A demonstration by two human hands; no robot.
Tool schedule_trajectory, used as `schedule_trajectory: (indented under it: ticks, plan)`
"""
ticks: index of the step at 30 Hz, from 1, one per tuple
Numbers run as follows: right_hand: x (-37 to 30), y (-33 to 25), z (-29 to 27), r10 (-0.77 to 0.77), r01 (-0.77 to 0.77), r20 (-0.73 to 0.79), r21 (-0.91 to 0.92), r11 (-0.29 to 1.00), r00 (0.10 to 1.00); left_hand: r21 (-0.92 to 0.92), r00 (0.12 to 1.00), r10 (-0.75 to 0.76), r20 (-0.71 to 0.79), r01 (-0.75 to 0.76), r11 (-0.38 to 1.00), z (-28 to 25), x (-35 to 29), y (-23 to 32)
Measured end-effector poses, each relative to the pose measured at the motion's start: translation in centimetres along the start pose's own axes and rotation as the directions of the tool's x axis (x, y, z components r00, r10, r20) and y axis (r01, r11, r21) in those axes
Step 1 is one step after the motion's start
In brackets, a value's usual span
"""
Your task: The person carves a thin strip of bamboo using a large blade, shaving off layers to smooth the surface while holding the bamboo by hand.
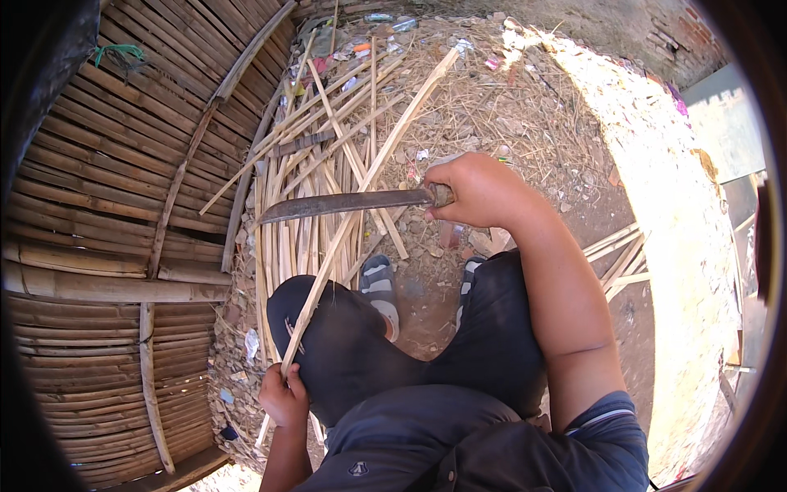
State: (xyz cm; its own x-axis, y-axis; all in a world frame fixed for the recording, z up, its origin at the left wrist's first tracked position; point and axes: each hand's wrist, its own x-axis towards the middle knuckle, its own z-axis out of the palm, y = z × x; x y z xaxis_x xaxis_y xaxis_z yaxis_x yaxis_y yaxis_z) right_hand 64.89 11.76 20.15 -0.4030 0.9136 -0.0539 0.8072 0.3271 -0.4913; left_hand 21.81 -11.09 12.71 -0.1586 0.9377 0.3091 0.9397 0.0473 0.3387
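Head view, right hand: your right hand (479, 193) is fisted around the handle of a long dark machete (344, 203); the blade points to your left, lying across the bamboo strip.
Left hand: your left hand (284, 399) is closed around the near end of a long split bamboo strip (369, 176); the strip slants over your left knee, up and away toward the litter.
Ground: loose bamboo slats (287, 238) lie heaped ahead of your sandalled feet (379, 279).
Left side: a woven bamboo panel (106, 246) fills the frame's edge.
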Motion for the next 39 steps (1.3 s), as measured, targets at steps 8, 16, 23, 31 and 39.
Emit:
schedule_trajectory:
  ticks: [8, 16, 23, 31, 39]
  plan:
    - [0.1, 6.6, -0.4, 0.317, -0.24, -0.343, 0.249, 0.938, 0.884, -0.01, 0.999, 0.006, 0.039, -0.005, 1.0, -0.1, 0.7, -0.2]
    - [-0.2, 1.0, -0.5, 0.052, -0.045, -0.098, 0.071, 0.996, 0.994, -0.029, 0.998, -0.027, 0.057, 0.029, 0.999, -0.2, 0.2, -0.7]
    - [0.3, 8.6, -0.4, 0.417, -0.318, -0.244, 0.359, 0.877, 0.875, -0.01, 0.998, 0.039, 0.049, -0.039, 0.999, -0.3, 1.0, -0.7]
    - [0.0, 2.8, 0.1, 0.095, -0.064, -0.174, 0.177, 0.982, 0.98, -0.044, 1.0, 0.023, -0.003, -0.024, 0.999, 0.2, 0.6, -1.0]
    - [0.0, 9.5, 0.2, 0.402, -0.302, -0.363, 0.304, 0.904, 0.84, -0.039, 0.999, 0.026, 0.033, -0.025, 0.999, -0.2, 1.1, -0.7]
